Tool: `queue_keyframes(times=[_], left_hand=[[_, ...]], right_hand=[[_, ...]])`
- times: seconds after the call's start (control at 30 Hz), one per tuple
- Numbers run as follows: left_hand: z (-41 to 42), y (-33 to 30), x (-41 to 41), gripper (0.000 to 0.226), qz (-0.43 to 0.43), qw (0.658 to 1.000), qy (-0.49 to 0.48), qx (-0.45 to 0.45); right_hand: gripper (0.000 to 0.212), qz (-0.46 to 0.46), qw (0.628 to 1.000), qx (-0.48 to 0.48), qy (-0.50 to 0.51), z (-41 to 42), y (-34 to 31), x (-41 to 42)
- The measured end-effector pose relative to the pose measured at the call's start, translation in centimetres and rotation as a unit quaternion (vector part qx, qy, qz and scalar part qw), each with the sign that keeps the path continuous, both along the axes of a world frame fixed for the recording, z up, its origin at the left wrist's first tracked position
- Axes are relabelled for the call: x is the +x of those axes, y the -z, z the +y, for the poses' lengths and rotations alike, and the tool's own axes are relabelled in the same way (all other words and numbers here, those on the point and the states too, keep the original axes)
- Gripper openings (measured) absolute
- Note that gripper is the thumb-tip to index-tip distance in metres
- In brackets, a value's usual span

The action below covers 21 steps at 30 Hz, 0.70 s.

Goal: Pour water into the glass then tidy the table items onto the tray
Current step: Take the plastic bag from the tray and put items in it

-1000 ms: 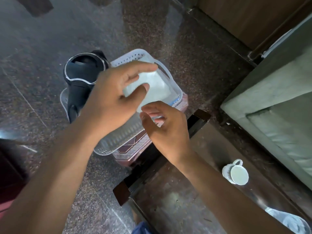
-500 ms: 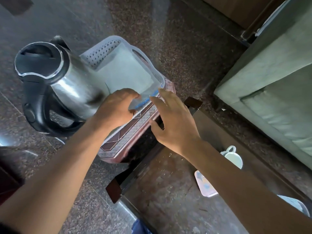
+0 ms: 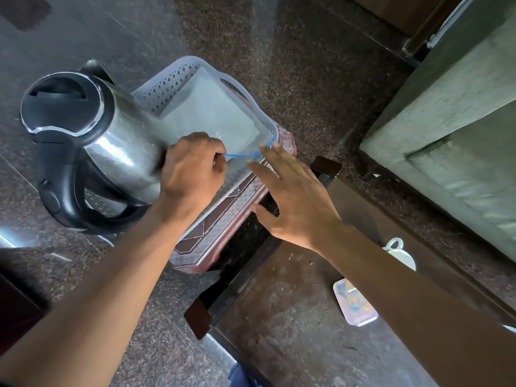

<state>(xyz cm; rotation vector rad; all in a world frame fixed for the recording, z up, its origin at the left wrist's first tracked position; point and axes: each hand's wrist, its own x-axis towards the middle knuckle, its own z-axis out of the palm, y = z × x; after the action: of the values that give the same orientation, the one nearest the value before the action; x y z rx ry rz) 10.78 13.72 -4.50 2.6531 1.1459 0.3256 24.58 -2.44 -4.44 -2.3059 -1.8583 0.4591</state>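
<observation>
The left hand (image 3: 192, 174) is curled closed at the near edge of a clear container (image 3: 223, 127) with a blue-lined rim, its fingers pinching that rim. The container sits inside a pale perforated tray (image 3: 173, 79), which rests on a reddish-brown patterned stool (image 3: 229, 208) standing on the dark speckled floor (image 3: 307, 65). A steel kettle (image 3: 111, 152) with a black lid and black handle stands at the left end of the tray, just beside the left hand and touching its knuckles as far as can be told.

The right hand (image 3: 296, 199) is spread flat, fingers apart and holding nothing; its fingertips (image 3: 265, 148) reach the right near corner of the container's rim, though whether they touch it cannot be told.

Nearer and to the right lies the dark wooden worktop (image 3: 279, 317), its far corner close to the stool. On it, partly hidden behind the right forearm, sit a small white cup (image 3: 402, 254) with a handle and, a little nearer, a small flat white lid-like item (image 3: 354, 303) with coloured markings. A grey-green upholstered sofa (image 3: 460, 121) fills the right side.
</observation>
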Motion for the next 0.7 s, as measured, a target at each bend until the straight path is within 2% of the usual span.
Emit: queue_keyframes(times=[0.13,0.3,0.43,0.5,0.57,0.63,0.7], left_hand=[[-0.2,-1.0,-0.7,0.016,-0.061,0.998,-0.023,-0.022],[-0.2,-3.3,-0.4,0.023,-0.18,0.98,-0.047,-0.069],[-0.6,-4.5,0.0,0.027,-0.22,0.969,-0.042,-0.107],[-1.2,-4.9,-0.3,0.025,-0.226,0.965,-0.042,-0.13],[-1.8,-5.9,-0.8,0.022,-0.223,0.966,-0.035,-0.127],[-2.6,-7.6,-1.1,0.021,-0.219,0.969,-0.017,-0.109],[-3.4,-9.4,-0.9,0.02,-0.218,0.972,0.008,-0.093]], right_hand=[[0.072,0.014,1.0,-0.013,0.003,0.0,0.3,-0.1],[0.068,0.034,0.999,-0.003,0.022,0.6,0.3,-0.3],[0.062,0.083,0.995,-0.003,0.055,0.1,0.0,-0.8],[0.051,0.111,0.986,0.053,0.111,-0.5,-0.9,-1.3],[0.039,0.105,0.97,0.154,0.156,-1.2,-2.8,-1.8],[0.034,0.078,0.958,0.234,0.148,-1.8,-5.4,-2.0],[0.039,0.049,0.958,0.269,0.09,-2.2,-7.7,-2.0]])
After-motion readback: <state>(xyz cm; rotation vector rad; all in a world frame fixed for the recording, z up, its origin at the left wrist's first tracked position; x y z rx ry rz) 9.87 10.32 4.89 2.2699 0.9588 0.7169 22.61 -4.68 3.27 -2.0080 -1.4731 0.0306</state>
